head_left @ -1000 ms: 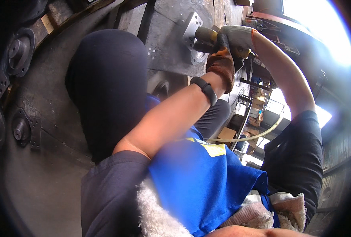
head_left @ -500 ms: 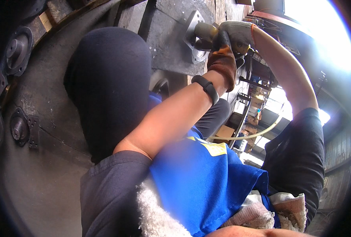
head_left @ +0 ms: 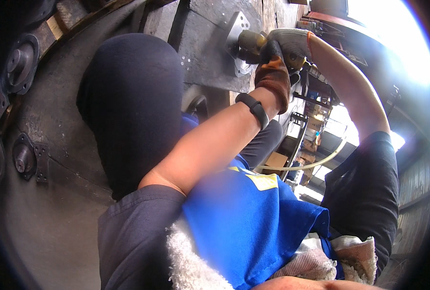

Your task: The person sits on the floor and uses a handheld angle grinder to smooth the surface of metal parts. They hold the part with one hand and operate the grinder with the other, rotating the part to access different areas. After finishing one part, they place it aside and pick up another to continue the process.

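1. one power tool (head_left: 251, 41), up at the top of the view, right of centre, its head against or just beside a pale metal plate (head_left: 235, 38) on a dark slab (head_left: 203, 41); contact itself cannot be told.
2. left hand (head_left: 272, 54), in a dark-palmed, brown-cuffed glove, closed round the tool; fingertips hidden. right hand (head_left: 290, 40), in a greyish-white glove, wrapped over the rear, fingers curled out of sight.
3. handling, judged by eye: stiff, fairly heavy, likely wants both hands; hard casing, not fragile; gloves should help if the surface is slick.
4. best hold: round the body behind the head, palms where they sit now, clear of the front end.
5. looks: stubby, dull yellow-tan cylinder in front, darker part beneath, brassy yellow patch at the rear; scuffed or dusty, hard to tell which.
6. pale yellow hose (head_left: 316, 166) bends behind; cannot tell whether it joins the tool.
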`<control>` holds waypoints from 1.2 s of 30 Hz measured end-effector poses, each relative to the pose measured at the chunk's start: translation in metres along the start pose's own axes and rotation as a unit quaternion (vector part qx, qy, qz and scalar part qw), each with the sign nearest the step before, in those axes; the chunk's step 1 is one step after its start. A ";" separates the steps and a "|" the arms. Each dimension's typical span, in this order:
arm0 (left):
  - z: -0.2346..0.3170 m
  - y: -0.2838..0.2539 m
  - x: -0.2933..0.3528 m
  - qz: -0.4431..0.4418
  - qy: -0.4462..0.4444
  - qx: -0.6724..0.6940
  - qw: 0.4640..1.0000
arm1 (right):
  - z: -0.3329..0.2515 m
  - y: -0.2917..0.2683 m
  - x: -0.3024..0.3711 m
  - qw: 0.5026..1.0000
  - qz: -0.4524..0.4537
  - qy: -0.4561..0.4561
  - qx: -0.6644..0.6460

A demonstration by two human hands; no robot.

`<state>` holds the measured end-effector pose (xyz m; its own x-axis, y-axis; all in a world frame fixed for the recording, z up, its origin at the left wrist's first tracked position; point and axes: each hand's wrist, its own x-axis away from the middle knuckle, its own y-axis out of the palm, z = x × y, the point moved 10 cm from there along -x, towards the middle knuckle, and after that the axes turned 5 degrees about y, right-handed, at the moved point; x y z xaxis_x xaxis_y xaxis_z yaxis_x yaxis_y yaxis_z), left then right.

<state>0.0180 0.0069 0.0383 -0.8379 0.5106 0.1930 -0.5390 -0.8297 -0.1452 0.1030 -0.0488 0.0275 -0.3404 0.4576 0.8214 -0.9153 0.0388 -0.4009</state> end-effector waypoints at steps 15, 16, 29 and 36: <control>0.024 -0.016 0.012 0.029 0.085 -0.062 0.994 | 0.000 -0.016 0.011 0.997 0.018 -0.037 0.070; 0.020 -0.014 0.011 0.028 0.074 -0.038 0.996 | 0.004 -0.016 0.006 0.999 0.017 -0.028 0.041; 0.015 -0.017 0.013 0.018 0.027 0.019 0.999 | 0.006 -0.009 0.013 0.999 -0.013 -0.003 -0.034; 0.016 -0.016 0.006 0.067 0.042 -0.031 0.996 | -0.006 -0.005 0.016 0.999 -0.010 -0.047 -0.026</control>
<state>0.0232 0.0201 0.0573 -0.9059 0.4145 0.0868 -0.4231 -0.8776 -0.2253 0.1033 -0.0362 0.0403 -0.3422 0.3718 0.8629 -0.9108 0.0946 -0.4020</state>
